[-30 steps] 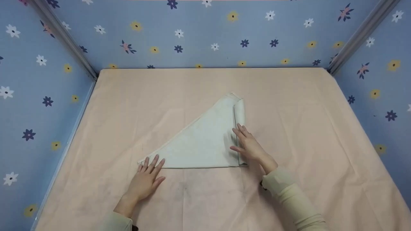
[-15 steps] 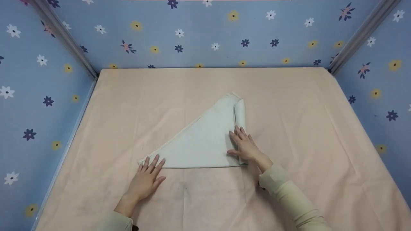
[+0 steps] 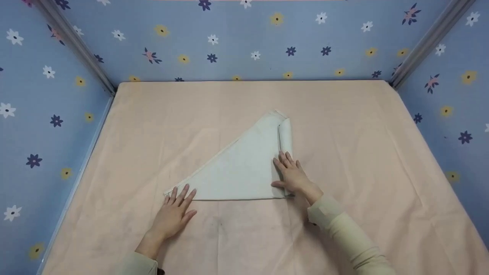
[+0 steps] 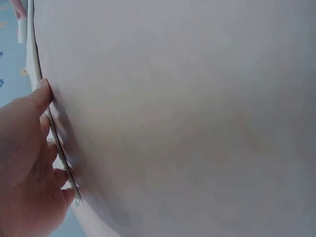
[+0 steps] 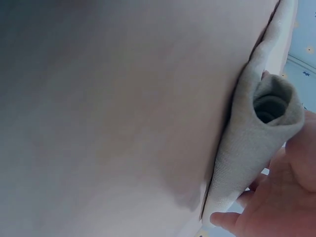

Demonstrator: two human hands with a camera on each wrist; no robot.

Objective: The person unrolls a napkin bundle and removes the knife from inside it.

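A pale mint cloth [image 3: 237, 168] lies as a flat triangle in the middle of the head view. Its right edge is turned over into a narrow roll [image 3: 285, 135]. My left hand [image 3: 174, 215] rests on the pointed left corner, fingers straight and spread, thumb at the lower edge. Over the lower part of the roll lies my right hand [image 3: 296, 177], fingers spread and thumb on the flat part beside it. The right wrist view shows the roll's hollow, coiled end [image 5: 271, 106] near that hand's palm.
A peach cover [image 3: 351, 126] with soft wrinkles spreads under the cloth. Blue flowered panels [image 3: 237, 38] close off the back and both sides, with grey metal posts [image 3: 78, 47] in the back corners.
My right hand has shifted slightly left and then a little nearer along the roll, settling onto it. My left hand and the cloth look unmoved.
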